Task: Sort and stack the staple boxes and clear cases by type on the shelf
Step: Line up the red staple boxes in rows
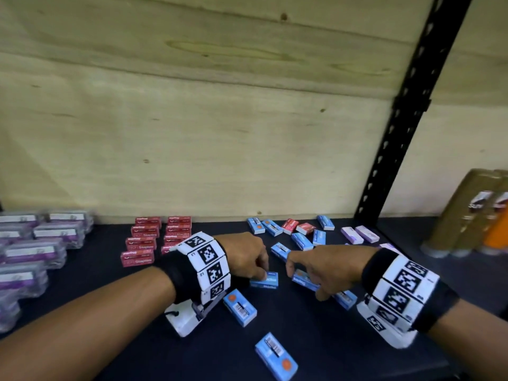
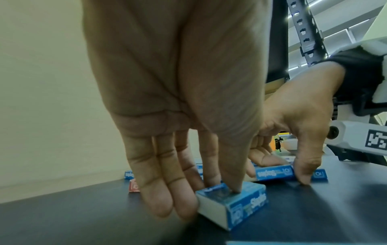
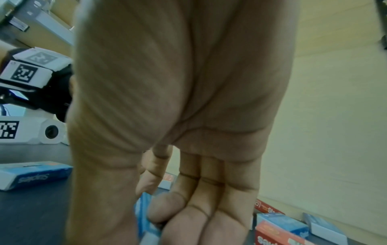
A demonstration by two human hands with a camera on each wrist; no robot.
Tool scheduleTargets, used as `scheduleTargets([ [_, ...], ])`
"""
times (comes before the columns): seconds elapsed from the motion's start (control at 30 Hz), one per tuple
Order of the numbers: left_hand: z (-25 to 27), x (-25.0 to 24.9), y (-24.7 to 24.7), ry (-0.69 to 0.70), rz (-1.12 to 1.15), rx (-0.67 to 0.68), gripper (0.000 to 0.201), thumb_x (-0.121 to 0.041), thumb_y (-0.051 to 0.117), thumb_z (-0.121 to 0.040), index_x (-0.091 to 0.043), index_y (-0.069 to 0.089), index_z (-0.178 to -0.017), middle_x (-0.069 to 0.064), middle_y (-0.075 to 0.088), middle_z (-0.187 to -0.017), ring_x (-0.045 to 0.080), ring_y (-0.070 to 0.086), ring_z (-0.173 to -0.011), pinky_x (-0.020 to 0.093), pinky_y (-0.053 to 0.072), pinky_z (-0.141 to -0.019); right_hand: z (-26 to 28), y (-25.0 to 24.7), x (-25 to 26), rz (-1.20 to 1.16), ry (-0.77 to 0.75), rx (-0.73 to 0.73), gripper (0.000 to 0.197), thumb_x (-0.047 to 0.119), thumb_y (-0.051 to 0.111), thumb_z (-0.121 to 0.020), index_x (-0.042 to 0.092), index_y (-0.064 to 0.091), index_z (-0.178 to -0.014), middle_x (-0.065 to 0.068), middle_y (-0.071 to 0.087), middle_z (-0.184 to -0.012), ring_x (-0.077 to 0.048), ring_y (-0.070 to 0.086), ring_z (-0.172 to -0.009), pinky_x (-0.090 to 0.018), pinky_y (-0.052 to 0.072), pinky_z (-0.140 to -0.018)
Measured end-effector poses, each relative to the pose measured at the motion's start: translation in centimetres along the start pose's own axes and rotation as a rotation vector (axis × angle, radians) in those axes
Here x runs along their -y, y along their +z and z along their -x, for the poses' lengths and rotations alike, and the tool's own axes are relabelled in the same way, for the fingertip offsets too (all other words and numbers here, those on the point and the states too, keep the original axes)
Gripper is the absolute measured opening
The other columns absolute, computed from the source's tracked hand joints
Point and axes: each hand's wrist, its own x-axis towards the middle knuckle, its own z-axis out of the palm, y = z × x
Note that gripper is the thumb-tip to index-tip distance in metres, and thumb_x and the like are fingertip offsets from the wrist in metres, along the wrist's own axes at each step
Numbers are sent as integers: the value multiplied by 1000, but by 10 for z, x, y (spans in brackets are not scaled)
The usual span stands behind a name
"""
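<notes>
My left hand [image 1: 261, 273] pinches a blue staple box [image 1: 266, 280] lying on the dark shelf [image 1: 316, 339]. In the left wrist view the thumb presses on that blue box [image 2: 247, 205] from above and the fingers [image 2: 184, 207] lie against its side. My right hand [image 1: 305, 284] grips a second blue box [image 1: 298, 279] just to the right, thumb on one side and fingers on the other, seen up close as the blue box [image 3: 141, 203]. Red staple boxes [image 1: 154, 237] stand in neat stacks at centre left. Clear cases [image 1: 35, 248] are piled at far left.
Loose blue boxes [image 1: 239, 306] lie near my wrists and further back [image 1: 302, 240], with two red boxes [image 1: 298, 226] among them. Pale purple boxes [image 1: 360, 234] sit at the back right. A black upright post [image 1: 406, 111] and brown tubes [image 1: 467, 215] stand to the right.
</notes>
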Motion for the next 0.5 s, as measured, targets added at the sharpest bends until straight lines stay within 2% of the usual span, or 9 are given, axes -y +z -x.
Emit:
scheduleTargets([
  [0.13,-9,9,-1,-99,40,-84,25,-42,64,-90,-20,70,-101,-5,69,-100,13,63,-93,30,51,-84,-3,-2,-2,-35,-5,52,57,17,76,-80,42,47,-122,6,60,-83,-8,53,-69,-24,39,-60],
  [0.2,-15,14,-4,-141,-7,-140,29,-44,63,-89,-18,68,-101,-2,68,-102,17,62,-94,33,52,-84,-2,-9,-5,-119,-16,95,56,18,77,-79,40,49,-122,2,68,-91,-14,63,-76,-27,49,-69],
  [0.23,-19,17,-6,-160,-36,-160,33,-47,63,-88,-18,66,-105,-1,65,-106,19,61,-97,35,52,-87,-3,-14,-9,-173,-18,109,53,19,77,-79,39,51,-120,2,72,-93,-16,67,-82,-31,52,-78],
  [0.27,-22,20,-8,-178,-61,-173,39,-50,62,-87,-19,63,-111,-1,61,-111,21,59,-101,37,50,-90,-5,-20,-14,-207,-6,93,48,23,78,-79,38,53,-117,3,74,-93,-16,69,-87,-34,52,-85],
  [0.33,-29,27,-10,-218,-89,-166,52,-59,60,-84,-22,56,-121,1,53,-118,23,56,-107,40,48,-93,-16,-33,-29,-206,59,2,36,34,78,-78,36,58,-107,1,73,-93,-17,67,-90,-38,51,-90],
  [0.4,-36,34,-12,-244,-106,-129,62,-66,59,-81,-21,53,-125,3,52,-118,25,56,-106,41,49,-90,-31,-45,-46,-150,150,-122,28,38,76,-80,30,60,-102,8,67,-94,-16,62,-91,-35,49,-88],
  [0.5,-43,39,-14,-257,-108,-61,64,-69,59,-80,-18,59,-119,4,60,-110,24,59,-98,35,49,-81,-52,-56,-65,-127,234,-229,25,39,75,-83,27,59,-98,12,56,-89,-16,56,-92,-29,43,-82],
])
